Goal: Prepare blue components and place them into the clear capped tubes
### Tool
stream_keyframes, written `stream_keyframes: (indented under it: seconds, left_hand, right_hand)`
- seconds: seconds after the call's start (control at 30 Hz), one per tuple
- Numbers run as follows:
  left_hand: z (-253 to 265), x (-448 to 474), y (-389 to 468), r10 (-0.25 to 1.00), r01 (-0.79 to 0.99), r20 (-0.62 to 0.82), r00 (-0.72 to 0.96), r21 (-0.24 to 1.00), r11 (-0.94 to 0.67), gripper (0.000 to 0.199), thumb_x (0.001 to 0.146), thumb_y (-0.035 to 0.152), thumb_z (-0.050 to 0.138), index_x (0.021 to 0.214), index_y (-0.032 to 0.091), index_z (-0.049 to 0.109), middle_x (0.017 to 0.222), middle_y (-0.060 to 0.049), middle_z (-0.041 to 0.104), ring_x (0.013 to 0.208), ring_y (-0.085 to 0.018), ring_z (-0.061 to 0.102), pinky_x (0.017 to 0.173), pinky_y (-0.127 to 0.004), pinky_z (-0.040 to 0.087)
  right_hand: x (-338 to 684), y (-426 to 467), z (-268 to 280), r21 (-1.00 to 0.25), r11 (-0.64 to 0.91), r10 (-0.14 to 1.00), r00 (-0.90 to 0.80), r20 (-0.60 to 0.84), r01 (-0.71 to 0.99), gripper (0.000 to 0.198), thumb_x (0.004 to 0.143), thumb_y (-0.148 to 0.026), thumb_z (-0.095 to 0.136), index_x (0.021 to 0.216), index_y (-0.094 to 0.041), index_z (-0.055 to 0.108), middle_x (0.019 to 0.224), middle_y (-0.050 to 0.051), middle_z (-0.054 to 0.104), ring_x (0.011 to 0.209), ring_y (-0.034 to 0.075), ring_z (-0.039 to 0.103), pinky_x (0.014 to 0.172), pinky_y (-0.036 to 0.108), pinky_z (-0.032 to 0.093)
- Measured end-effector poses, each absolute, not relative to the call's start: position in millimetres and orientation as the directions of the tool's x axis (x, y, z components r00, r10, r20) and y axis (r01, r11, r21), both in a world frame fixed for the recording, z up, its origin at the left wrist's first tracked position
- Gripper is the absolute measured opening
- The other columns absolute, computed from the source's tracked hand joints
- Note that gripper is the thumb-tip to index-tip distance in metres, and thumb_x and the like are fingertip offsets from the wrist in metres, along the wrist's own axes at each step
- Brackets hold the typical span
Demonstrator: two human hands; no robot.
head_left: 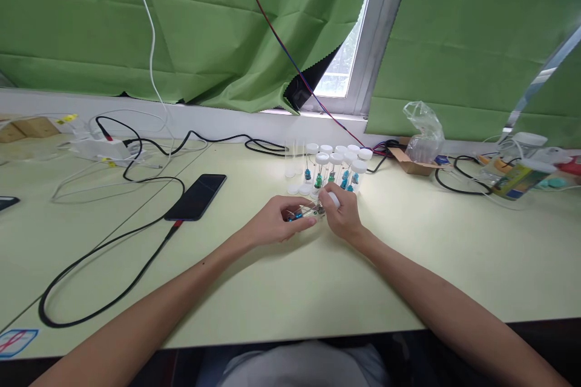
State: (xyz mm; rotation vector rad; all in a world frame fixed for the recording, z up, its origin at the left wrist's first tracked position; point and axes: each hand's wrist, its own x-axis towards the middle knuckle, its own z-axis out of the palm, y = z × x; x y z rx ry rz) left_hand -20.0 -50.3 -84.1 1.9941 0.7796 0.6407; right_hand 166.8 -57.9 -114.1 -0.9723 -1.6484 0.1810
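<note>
Left hand [281, 217]: center of frame, fingers curled in with thumb opposed, closing on small blue parts [297, 216] with thin, shiny straight shafts; clear sleeve around them or not, can't tell.
Right hand [342, 211]: just right of the left, thumb and index pinching a smooth white cap [334, 199]; other fingers folded, mostly hidden. Small grayish bit between the hands, too blurred to name.
Capped tubes [334, 158]: clustered just beyond the hands, clear see-through cylinders, round white lids, blue or green pieces with thin shafts inside.
Uncapped tubes [295, 160]: clear, upright, left edge of cluster.
Loose caps [293, 189]: flat white discs, near left fingertips.
Phone [196, 197]: left of center, glossy black rectangle, black cable with red-collared plug [176, 226] looping lower left.
Table [318, 290]: pale yellow-green, smooth, seam at left.
Curtain [218, 30]: green, creased fabric, zigzag-cut edge, top of frame.
Box [413, 164]: open brown cardboard, right of center, crumpled clear plastic bag [425, 130] in it.
Power strip [106, 148]: white, blocky, left side, tangled cords.
</note>
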Motion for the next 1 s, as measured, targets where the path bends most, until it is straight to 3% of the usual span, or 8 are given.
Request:
stream_keyframes:
  seconds: [0.23,1.0]
  left_hand:
    - [-92.3,-15.1,-54.7,0.76,0.283,0.136,0.636,0.875,-0.393,0.042,0.085,0.046,0.06,0.116,0.017,0.067,0.052,0.005,0.051,0.04,-0.008,0.043,0.04,-0.021,0.036]
    - [-93.5,-9.4,-61.1,0.792,0.357,0.254,0.555,0.787,-0.503,0.039,0.085,0.046,0.058,0.101,0.014,0.073,0.05,0.005,0.046,0.046,-0.009,0.039,0.045,-0.022,0.032]
  right_hand:
    - [166.7,-55.9,-119.2,-0.633,0.595,0.715,0.032,0.698,0.496,0.032,0.094,-0.033,0.037,0.064,-0.022,0.041,0.053,-0.004,0.038,0.051,0.012,0.036,0.052,0.027,0.029]
    - [165.3,-55.0,-122.5,-0.692,0.578,0.75,0.053,0.659,0.432,0.029,0.093,-0.029,0.036,0.066,-0.021,0.045,0.056,-0.003,0.044,0.051,0.013,0.042,0.052,0.027,0.032]
